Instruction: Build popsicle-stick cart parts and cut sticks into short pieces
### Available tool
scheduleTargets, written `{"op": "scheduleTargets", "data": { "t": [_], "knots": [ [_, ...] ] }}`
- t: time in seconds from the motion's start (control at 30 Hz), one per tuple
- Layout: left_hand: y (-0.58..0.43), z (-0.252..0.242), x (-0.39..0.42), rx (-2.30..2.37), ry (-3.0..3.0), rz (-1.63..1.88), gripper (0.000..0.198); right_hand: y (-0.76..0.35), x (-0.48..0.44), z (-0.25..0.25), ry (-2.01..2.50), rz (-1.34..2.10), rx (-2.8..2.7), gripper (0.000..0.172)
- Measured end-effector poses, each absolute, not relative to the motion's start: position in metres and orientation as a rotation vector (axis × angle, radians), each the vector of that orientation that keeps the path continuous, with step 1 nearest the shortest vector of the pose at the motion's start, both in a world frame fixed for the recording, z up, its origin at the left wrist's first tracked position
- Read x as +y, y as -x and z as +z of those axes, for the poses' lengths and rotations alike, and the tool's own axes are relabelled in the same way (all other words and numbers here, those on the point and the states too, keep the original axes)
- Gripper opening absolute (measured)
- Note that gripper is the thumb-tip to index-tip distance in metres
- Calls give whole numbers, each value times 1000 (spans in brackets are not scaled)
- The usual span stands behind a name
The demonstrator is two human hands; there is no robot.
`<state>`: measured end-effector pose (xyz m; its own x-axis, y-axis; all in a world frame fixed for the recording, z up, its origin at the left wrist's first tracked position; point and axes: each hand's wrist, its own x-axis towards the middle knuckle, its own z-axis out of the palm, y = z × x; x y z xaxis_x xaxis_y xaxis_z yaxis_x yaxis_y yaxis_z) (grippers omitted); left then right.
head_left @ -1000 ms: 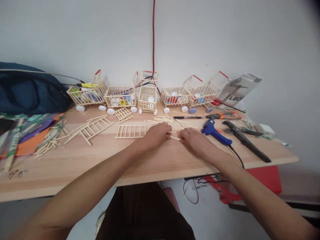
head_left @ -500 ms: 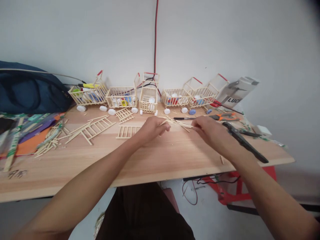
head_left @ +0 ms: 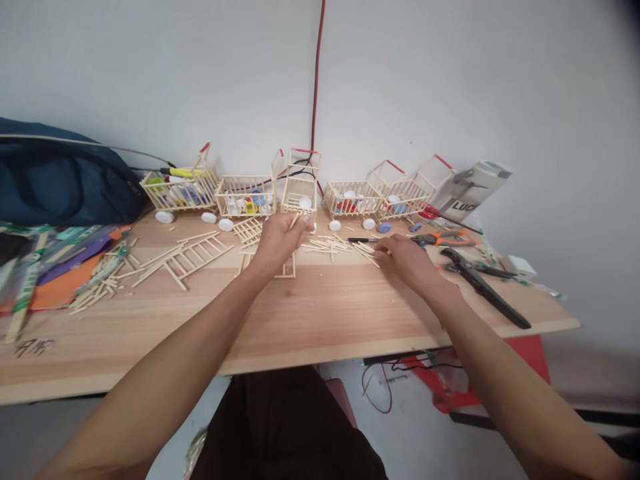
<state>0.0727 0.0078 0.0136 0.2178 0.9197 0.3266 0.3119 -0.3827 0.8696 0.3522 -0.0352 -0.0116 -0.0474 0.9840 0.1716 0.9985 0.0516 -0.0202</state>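
Observation:
My left hand (head_left: pixel 281 241) is raised in front of the middle small cart, its fingers pinched on a thin wooden stick (head_left: pixel 295 219). Below it lies a ladder-like stick frame (head_left: pixel 289 269), partly hidden by the hand. My right hand (head_left: pixel 404 259) is low over the table, fingers curled together by the ends of some short wooden sticks (head_left: pixel 367 251); what lies between its fingertips is hidden. Between the hands is a loose pile of sticks (head_left: pixel 330 246). A black pen (head_left: pixel 363 240) lies just behind the right hand's fingers.
Several stick-built carts (head_left: pixel 245 195) with bottle-cap wheels line the wall. More ladder frames (head_left: pixel 193 257) lie left, near colored sheets (head_left: pixel 65 287) and a blue bag (head_left: pixel 60 177). Orange-handled pliers (head_left: pixel 447 238), a black-handled tool (head_left: pixel 487 290) and a box (head_left: pixel 470 190) are at right.
My left hand has moved left and up with a stick, away from the pile. My right hand has shifted slightly, and the sticks by its fingertips now lie lower on the table.

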Motion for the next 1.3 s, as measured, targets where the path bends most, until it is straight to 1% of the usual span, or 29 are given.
{"op": "scheduleTargets", "data": {
  "t": [0.1, 0.13, 0.2, 0.27, 0.4, 0.5, 0.63, 0.77, 0.9, 1.0, 1.13, 1.3],
  "knots": [
    [-71, 12, 10, 1145, -1914, 1154, 38, -354, -33, -17, 1992, -189, -2239, 35],
    [-71, 12, 11, 1153, -1917, 1151, 36, -353, -33, -18, 1987, -191, -2248, 36],
    [-71, 14, 12, 1140, -1794, 1131, 24, -350, -32, -21, 2030, -167, -2224, 28],
    [-71, 16, 12, 1033, -1499, 1052, 10, -346, -33, -22, 2087, -143, -2173, 17],
    [-68, 18, 10, 733, -910, 822, 16, -342, -36, -24, 2096, -107, -2152, 11],
    [-64, 15, 5, 659, -746, 769, 24, -340, -40, -24, 2073, -88, -2119, 12],
    [-63, 9, -3, 641, -767, 763, 22, -332, -45, -15, 1902, -121, -2003, 18],
    [-66, 1, -9, 666, -918, 819, 15, -331, -47, -2, 1725, -175, -1945, 18],
    [-66, -5, -7, 817, -1127, 954, 27, -346, -48, 1, 1873, -209, -1987, 19],
    [-66, -5, -6, 794, -1149, 986, 31, -350, -52, 0, 1916, -96, -2094, 17],
    [-67, -2, -7, 731, -1089, 973, 29, -335, -54, 0, 1969, 11, -2092, 15],
    [-69, -1, -9, 750, -1022, 936, 24, -317, -45, -3, 2275, 4, -1987, 15]
  ]
}}
